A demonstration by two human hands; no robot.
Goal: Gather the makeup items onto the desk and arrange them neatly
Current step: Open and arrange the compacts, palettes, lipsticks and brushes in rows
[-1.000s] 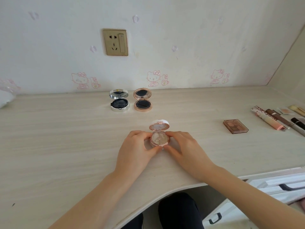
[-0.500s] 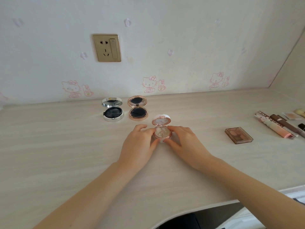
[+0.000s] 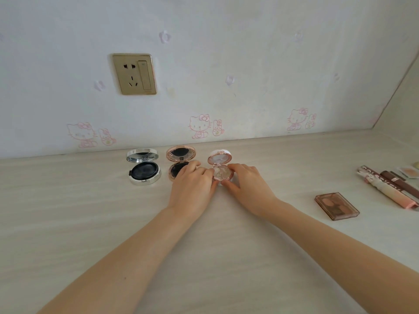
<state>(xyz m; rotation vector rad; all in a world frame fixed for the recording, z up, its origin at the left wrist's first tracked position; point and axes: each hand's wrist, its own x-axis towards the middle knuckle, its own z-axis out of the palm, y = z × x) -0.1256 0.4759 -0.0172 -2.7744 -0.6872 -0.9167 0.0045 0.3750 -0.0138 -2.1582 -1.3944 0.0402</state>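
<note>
1. The pink compact (image 3: 221, 168) is small and round, with a white base, a rosy metallic rim and a pale marbled powder pan. Its mirrored lid stands open, tilted back toward the wall.
2. We hold it from both sides. Our left hand (image 3: 192, 186) curls its fingers against the left rim, and our right hand (image 3: 249, 186) pinches the right rim between thumb and fingers.
3. It sits near the back edge of the desk (image 3: 68, 211), about mid-width, at the right end of a row of three.
4. Just left of it is the gold compact (image 3: 181, 155), round, glossy and open, with a dark inside. Our left fingers cover part of its base; we cannot tell if they touch it.
5. Further left is the silver compact (image 3: 144, 166), chrome-bright and open on a black round cushion.
6. Toward the right edge lies a flat rectangular brown palette (image 3: 336, 206). Slim pink and brown tubes (image 3: 385, 189) lie side by side beyond it.
7. The desk is matte, pale wood-grain laminate. The white wall bears pink cartoon stickers (image 3: 205, 126) and a brass-coloured socket (image 3: 135, 74).
</note>
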